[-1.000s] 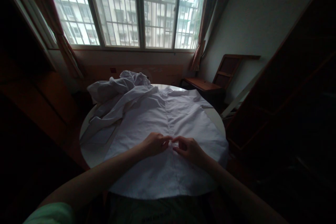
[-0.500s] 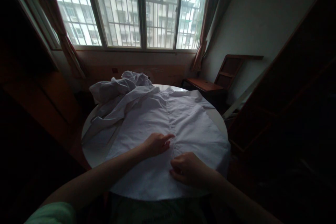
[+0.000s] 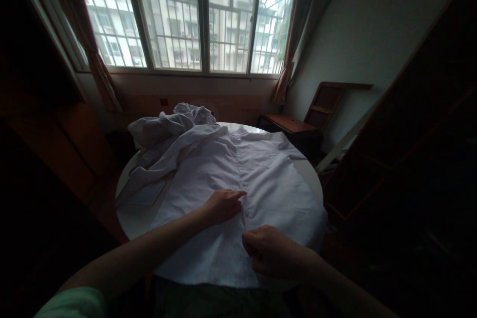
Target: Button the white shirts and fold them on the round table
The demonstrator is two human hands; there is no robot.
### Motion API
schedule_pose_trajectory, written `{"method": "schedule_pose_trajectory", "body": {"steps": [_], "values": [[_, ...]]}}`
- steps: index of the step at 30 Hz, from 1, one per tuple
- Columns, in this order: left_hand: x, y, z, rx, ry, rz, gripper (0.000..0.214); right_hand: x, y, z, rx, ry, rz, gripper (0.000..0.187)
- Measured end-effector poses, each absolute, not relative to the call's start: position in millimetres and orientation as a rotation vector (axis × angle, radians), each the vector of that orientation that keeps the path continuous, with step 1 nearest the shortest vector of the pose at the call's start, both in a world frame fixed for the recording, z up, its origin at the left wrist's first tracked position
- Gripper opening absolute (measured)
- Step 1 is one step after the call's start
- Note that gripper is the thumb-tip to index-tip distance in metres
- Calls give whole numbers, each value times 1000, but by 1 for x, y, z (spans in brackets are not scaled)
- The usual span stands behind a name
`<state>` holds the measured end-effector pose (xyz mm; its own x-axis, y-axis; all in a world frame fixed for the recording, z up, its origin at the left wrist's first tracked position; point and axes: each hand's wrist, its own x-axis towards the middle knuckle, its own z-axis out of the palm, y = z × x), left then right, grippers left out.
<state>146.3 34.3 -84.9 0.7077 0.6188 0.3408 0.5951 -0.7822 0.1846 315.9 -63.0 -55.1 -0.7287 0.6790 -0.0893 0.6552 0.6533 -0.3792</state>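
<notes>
A white shirt lies spread over a round table, its front seam running toward me between my hands. On that seam rests my left hand, index finger extended and the other fingers curled against the fabric. Lower and to the right, my right hand is closed in a pinch on the shirt's front edge near the hem. The exact bit of cloth between its fingers is hidden.
Crumpled white cloth is heaped at the table's far left. The white tabletop shows along its rim. Beyond stand a wooden chair, a barred window and tied curtains. Dark furniture flanks both sides.
My right hand has shifted slightly down and its fingers are drawn closer together. The hem beside it looks a little pulled. My left hand stays almost in place; the view has tilted up slightly.
</notes>
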Motion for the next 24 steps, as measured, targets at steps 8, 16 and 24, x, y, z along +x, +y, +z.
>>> {"method": "schedule_pose_trajectory", "body": {"steps": [8,16,24], "values": [[136,25,-86,2958,818,515,37,317,-60,-43,-869,-2777,1003,15],[123,0,-75,3108,495,448,28,341,4,-35,-1085,-2497,676,13],[127,-53,-60,3170,192,202,52,407,118,-69,-1760,-2176,-103,37]]}}
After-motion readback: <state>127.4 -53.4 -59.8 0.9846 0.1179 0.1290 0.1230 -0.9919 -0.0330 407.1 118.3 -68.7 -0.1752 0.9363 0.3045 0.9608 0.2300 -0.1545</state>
